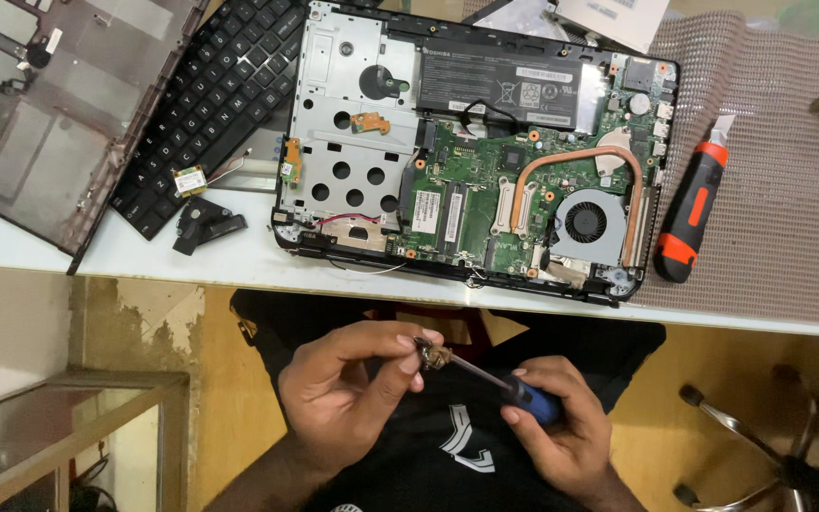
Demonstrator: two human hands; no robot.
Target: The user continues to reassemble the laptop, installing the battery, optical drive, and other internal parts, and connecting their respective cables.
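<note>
While the opened laptop base (pixel 476 152) lies flat on the white table (pixel 191 270), its parts sit around it, apparently set aside as they came off. Far left of the base: a dark palm-rest cover (pixel 49 123), face down. Nearer, the black keyboard (pixel 210 104) leans at an angle, touching the base's left edge. Just left of the base's lower corner: a small green wireless card (pixel 190 179) with loose wires, and a black speaker piece (pixel 206 224).

Below the base, off the table and over the lap: left hand (pixel 348 393), thumb and fingertips pinched on a small brownish part (pixel 433 357) at the screwdriver (pixel 485 377) tip, probably steadying it. Right hand (pixel 561 427) is curled tight around the blue handle, shaft angled up-left.

Right of the base: an orange-and-black utility knife (pixel 689 213) rests on a ribbed mat (pixel 789 190).
</note>
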